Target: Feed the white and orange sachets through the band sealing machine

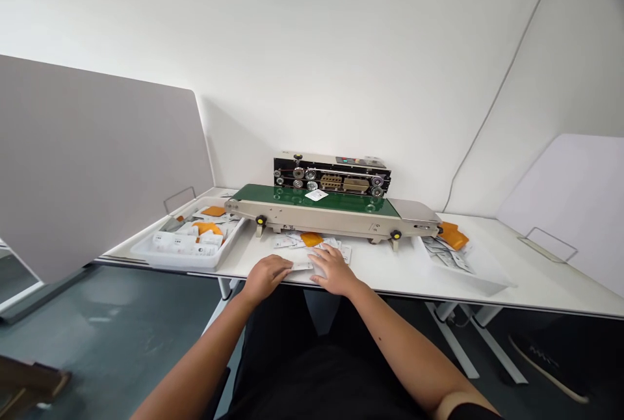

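Near the table's front edge, my left hand (266,275) pinches the left end of a small white printed sachet (302,266). Just right of that sachet is my right hand (334,270), its fingers apart and resting at the tabletop; whether it touches the sachet I cannot tell. Beyond my hands lies a loose pile of white sachets (285,242) with an orange packet (312,238) among them. Another white sachet (316,195) lies flat on the green belt (266,194) of a band sealer (316,215).
To the left stands a white tray (182,260) of white sachets and orange packets. A second white tray (482,283), on the right, holds silvery-white sachets and orange packets (453,236). Grey partitions (107,153) flank the table. At lower right, a shoe (548,365) shows on the floor.
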The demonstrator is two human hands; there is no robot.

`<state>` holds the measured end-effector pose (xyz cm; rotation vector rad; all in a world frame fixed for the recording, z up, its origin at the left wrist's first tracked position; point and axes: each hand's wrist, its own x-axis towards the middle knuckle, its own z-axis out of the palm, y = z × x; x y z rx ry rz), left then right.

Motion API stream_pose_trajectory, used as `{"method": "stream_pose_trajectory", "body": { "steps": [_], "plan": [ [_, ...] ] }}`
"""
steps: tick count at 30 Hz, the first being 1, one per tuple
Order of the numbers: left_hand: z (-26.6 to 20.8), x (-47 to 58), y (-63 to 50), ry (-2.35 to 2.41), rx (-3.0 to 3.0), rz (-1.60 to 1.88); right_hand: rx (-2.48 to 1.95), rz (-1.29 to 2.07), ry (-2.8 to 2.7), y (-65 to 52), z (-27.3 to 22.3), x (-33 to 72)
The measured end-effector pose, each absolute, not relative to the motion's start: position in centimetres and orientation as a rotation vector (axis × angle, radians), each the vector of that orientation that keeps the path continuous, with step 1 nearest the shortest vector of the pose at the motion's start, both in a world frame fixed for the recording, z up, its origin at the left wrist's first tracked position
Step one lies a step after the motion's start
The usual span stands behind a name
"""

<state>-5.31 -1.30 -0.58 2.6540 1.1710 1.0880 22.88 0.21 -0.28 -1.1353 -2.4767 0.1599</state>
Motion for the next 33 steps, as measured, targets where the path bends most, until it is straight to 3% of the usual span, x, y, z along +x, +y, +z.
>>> {"method": "stream_pose_trajectory", "body": {
  "steps": [5, 12, 22, 26, 28, 33],
  "plan": [
    [-0.3, -3.8, -0.8, 1.300, 2.204, 1.393, -0.934, 0.382, -2.215, 0.1, -0.8, 21.4],
    [0.2, -1.5, 0.1, 1.218, 1.832, 1.244, -0.939, 0.822, -1.826, 0.1, -0.8, 21.4],
    [0.1, -2.5, -0.2, 1.110, 1.759, 1.082, -1.069, 1.027, -2.102, 0.2, 0.5, 22.2],
    [0.7, -2.2, -0.7, 1.090, 1.793, 1.061, -1.088, 1.193, -2.040, 2.5, 3.9, 25.0],
    [1.0, -2.2, -0.9, 1.079, 1.823, 1.070, -1.122, 1.147, -1.796, 4.8, 7.3, 28.0],
    [1.2, -2.1, -1.1, 1.076, 1.863, 1.091, -1.011, 0.533, -0.950, 11.4, 14.5, 37.9]
  ]
}}
